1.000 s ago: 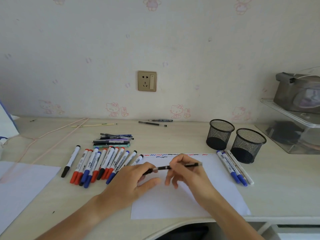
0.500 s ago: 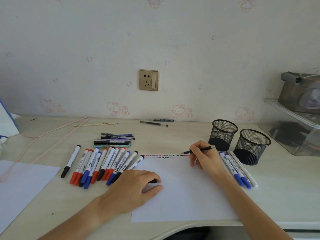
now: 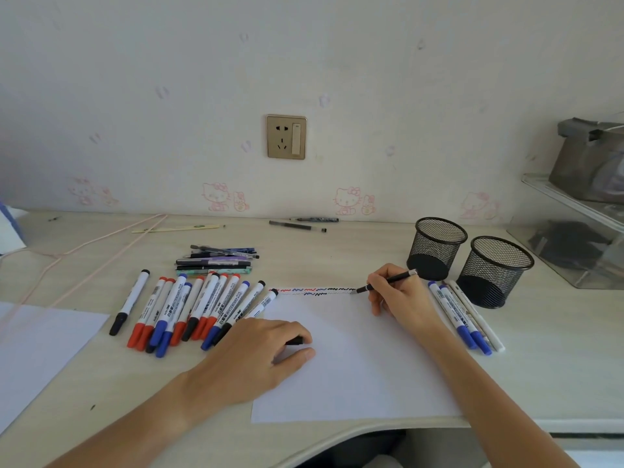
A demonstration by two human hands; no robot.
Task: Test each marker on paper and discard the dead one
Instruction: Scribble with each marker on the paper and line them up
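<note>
A row of about twelve capped whiteboard markers [image 3: 189, 309] lies far left; the left hand [image 3: 256, 356] pins the white paper sheet [image 3: 351, 359], gripping a black cap [image 3: 295, 340]; the right hand [image 3: 398, 292] pinches a slim black pen [image 3: 388, 281], tip on the paper's far edge; three markers [image 3: 462, 319] and two black mesh cups [image 3: 435, 248] sit right on the pale desk [image 3: 557, 349]

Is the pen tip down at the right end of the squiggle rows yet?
Yes: the right hand holds the black pen with its tip at the right end of the squiggle rows on the paper.

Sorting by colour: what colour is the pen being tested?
Black pen, silver end; head view.
</note>
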